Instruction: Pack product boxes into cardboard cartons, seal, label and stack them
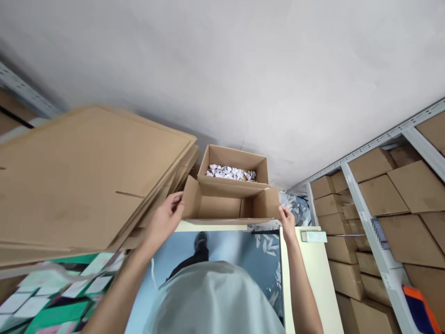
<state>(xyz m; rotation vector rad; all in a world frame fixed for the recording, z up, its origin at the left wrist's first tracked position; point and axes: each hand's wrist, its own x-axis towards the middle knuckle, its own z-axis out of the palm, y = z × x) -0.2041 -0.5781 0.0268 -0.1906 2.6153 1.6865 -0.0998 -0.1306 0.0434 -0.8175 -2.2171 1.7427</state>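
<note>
Rectangular corrugated box [220,207], plain brown, top open, between both hands. Right hand [288,221] pinches right flap; left hand [168,217] curled at left flap, can't tell if pinching. Just far: carton [239,157], crumpled white paper [227,172] inside. Left: flat cardboard sheets [86,181].

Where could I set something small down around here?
The barest patch is the cream tabletop strip between the right forearm and the shelved boxes, beside the small pale carton. The open box between both hands shows no contents. Crowded: the left, with flat cardboard and green-and-white packs.
</note>
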